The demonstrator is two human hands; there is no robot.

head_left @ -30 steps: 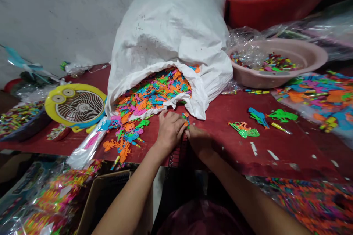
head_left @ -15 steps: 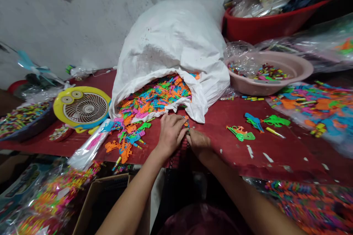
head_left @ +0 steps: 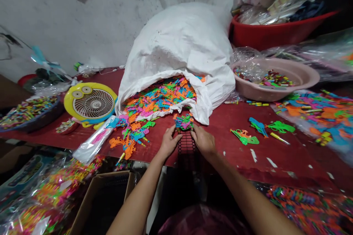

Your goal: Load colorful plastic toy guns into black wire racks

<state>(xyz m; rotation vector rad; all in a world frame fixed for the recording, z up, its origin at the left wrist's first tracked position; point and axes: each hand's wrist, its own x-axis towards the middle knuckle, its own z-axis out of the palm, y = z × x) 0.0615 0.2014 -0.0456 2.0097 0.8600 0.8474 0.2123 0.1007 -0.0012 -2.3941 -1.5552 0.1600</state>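
A dark wire rack (head_left: 186,143) juts toward me at the table's front edge, with a tight bunch of colourful plastic toy guns (head_left: 183,121) at its far end. My left hand (head_left: 168,143) is at the rack's left side, fingers stretched forward and thumb apart, close to the bunch. On the opposite side, my right hand (head_left: 204,141) is open, its fingertips by the rack's right edge near the toys. Whether the fingertips touch the bunch, I cannot tell. Beyond them, a big white sack (head_left: 176,44) lies on its side, more toy guns (head_left: 162,95) spilling from its mouth.
Left of the sack are a yellow fan (head_left: 95,104) and loose toy guns (head_left: 128,142). A pink basin (head_left: 275,93) of small coloured pieces stands to the right, near several toy guns (head_left: 244,137) on the red table (head_left: 215,115). An open cardboard box (head_left: 91,187) sits below the table.
My hands were together over the rack's far end; they have moved apart to its two sides, leaving the toy gun bunch and rack wires in view. The camera view has shifted slightly.
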